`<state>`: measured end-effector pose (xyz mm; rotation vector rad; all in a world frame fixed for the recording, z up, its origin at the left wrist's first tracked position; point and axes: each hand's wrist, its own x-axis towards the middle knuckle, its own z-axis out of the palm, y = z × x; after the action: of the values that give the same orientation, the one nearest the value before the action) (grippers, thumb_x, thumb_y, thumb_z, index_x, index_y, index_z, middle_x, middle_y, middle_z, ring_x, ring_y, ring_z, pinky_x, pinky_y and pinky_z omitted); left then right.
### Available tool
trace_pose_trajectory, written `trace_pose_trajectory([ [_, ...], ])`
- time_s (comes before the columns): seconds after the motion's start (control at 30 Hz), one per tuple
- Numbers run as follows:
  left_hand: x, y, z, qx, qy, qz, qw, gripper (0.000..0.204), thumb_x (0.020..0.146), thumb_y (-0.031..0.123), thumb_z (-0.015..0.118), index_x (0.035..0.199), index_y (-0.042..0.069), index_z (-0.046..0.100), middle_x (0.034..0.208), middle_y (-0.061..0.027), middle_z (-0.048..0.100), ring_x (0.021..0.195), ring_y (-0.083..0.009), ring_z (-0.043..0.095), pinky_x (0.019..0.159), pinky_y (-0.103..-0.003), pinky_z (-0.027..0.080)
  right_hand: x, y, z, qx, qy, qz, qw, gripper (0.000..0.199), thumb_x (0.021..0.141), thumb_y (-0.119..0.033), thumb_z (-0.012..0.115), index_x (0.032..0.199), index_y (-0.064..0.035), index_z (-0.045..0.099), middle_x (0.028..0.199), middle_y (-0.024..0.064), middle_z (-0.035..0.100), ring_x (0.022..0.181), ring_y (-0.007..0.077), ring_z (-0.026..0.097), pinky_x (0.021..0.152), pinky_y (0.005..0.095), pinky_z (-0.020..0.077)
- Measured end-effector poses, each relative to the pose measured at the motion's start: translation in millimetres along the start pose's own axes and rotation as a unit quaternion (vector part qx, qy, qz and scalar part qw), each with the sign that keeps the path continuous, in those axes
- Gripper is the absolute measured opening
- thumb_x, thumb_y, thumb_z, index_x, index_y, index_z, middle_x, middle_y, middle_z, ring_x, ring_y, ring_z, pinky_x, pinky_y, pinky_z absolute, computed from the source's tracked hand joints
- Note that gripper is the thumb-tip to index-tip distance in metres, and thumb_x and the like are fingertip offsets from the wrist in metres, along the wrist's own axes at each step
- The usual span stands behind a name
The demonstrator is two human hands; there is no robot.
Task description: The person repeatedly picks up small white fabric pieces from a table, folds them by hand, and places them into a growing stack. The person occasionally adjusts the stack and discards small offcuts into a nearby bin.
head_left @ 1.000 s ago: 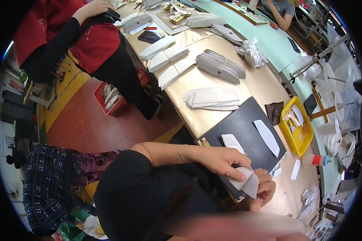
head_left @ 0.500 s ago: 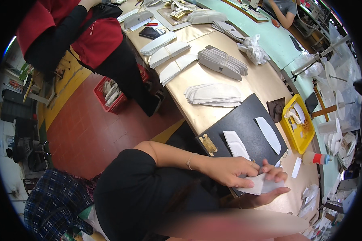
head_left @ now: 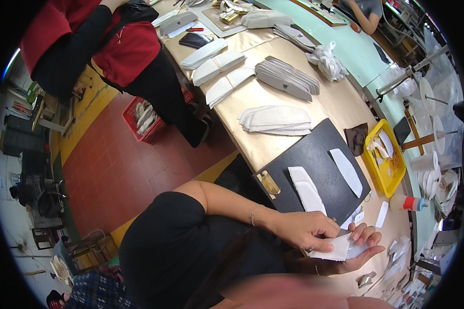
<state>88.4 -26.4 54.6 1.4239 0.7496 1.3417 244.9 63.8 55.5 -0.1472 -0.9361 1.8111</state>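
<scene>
A white, curved fabric-like piece (head_left: 332, 250) is held between both hands over the table's near edge. My left hand (head_left: 307, 226), with a ring and bracelet, presses its thumb on the piece's left part. My right hand (head_left: 363, 250) grips the right end, thumb below and fingers above. Part of the piece is covered by the fingers. Just beyond, a black board (head_left: 314, 157) carries a white curved piece (head_left: 307, 188) near my left hand and a pale, flat piece (head_left: 346, 172) farther right.
Banded stacks of white pieces (head_left: 218, 67) and grey pieces (head_left: 287, 77) lie along the far table. To the right are a yellow tray (head_left: 391, 183) with scraps and a bottle (head_left: 407, 203). A person in red (head_left: 134, 56) stands at far left by a red basket (head_left: 152, 135).
Both hands and the white piece have shifted slightly right and down in the view. More of the curved piece on the board shows now. The grip stays on the same piece.
</scene>
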Motion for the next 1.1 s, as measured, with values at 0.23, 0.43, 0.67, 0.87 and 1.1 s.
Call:
trace_pose_trajectory([
  [0.23, -14.6, -12.5, -22.8, -0.046, -0.03, -0.122, 0.991, 0.028, 0.091, 0.023, 0.064, 0.084, -0.003, 0.06, 0.076, -0.0112, 0.058, 0.07, -0.0193, 0.055, 0.067, -0.035, 0.044, 2.6, 14.3, 20.6, -0.332, -0.117, -0.117, 0.929, 0.055, 0.103, -0.057, 0.024, 0.086, -0.0084, 0.044, 0.07, 0.0088, 0.049, 0.066, 0.0214, 0.055, 0.09, 0.0533, 0.0528],
  [0.43, -30.1, 5.6, -38.8, 0.02, -0.063, -0.228, 0.972, 0.029, 0.08, 0.021, 0.07, 0.095, -0.003, 0.065, 0.083, -0.014, 0.068, 0.077, -0.0203, 0.065, 0.07, -0.032, 0.049, 12.2, 18.4, 54.2, -0.523, -0.383, -0.124, 0.751, 0.05, 0.078, -0.057, 0.066, 0.097, -0.0101, 0.063, 0.082, 0.0046, 0.061, 0.081, 0.0245, 0.064, 0.091, 0.0492, 0.0499],
  [0.67, -42.7, 13.7, -49.4, -0.015, -0.05, -0.192, 0.98, 0.022, 0.082, 0.013, 0.066, 0.099, -0.002, 0.065, 0.087, -0.0124, 0.069, 0.079, -0.0178, 0.065, 0.07, -0.031, 0.05, 13.3, 22.1, 60.3, -0.518, -0.407, -0.117, 0.744, 0.052, 0.076, -0.055, 0.069, 0.1, -0.0092, 0.066, 0.089, 0.0061, 0.061, 0.088, 0.0273, 0.062, 0.091, 0.0498, 0.0489],
  [0.87, -31.3, 9.1, -45.5, -0.011, 0.031, -0.154, 0.988, 0.022, 0.083, 0.008, 0.063, 0.102, -0.001, 0.066, 0.092, -0.0112, 0.068, 0.079, -0.0179, 0.064, 0.069, -0.032, 0.049, 2.6, 27.9, 51.8, -0.595, -0.3, -0.156, 0.729, 0.071, 0.074, -0.061, 0.072, 0.12, -0.0069, 0.061, 0.11, 0.0112, 0.064, 0.107, 0.033, 0.062, 0.097, 0.0512, 0.0462],
  [1.1, -22.4, 16.3, -45.3, 0.157, 0.088, -0.049, 0.982, 0.017, 0.086, 0.014, 0.068, 0.09, -0.002, 0.065, 0.095, -0.016, 0.062, 0.084, -0.0335, 0.061, 0.073, -0.04, 0.048, 0.4, 36.3, 43.3, -0.585, -0.224, -0.143, 0.766, 0.072, 0.081, -0.054, 0.068, 0.129, -0.0006, 0.058, 0.126, 0.0212, 0.062, 0.122, 0.0398, 0.057, 0.106, 0.0535, 0.0417],
])
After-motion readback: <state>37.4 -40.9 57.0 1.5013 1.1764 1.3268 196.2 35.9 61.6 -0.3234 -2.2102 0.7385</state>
